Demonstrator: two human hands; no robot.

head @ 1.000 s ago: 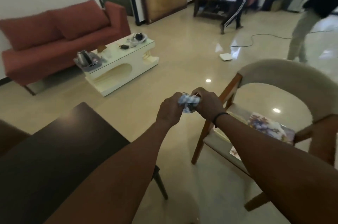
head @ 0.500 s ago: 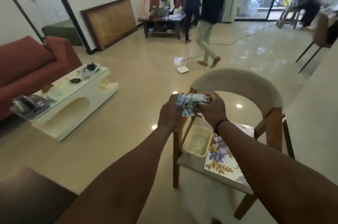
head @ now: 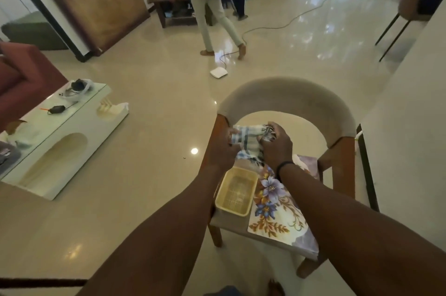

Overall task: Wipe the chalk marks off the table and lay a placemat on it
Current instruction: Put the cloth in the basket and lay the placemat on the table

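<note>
- Since the earlier frame the view has swung off the dark table and onto the chair (head: 287,95), and both hands have come down closer over its seat with the cloth bunched between them.
- The left hand (head: 222,151) grips one end of the checked cloth (head: 248,142); the right hand (head: 277,148) has its fingers curled round the other end.
- The cloth is soft, limp woven fabric with a frayed fringe; I judge it light and easy to wad up.
- The placemat (head: 277,213) lies flat along the right side of the seat, its front corner overhanging the front edge.
- It looks thin, smooth and floral-printed, probably light and bendy; that overhanging corner seems the easiest hold.
- A pale yellow plastic basket (head: 237,190) with a perforated bottom sits at the seat's left edge, just beside the mat.
</note>
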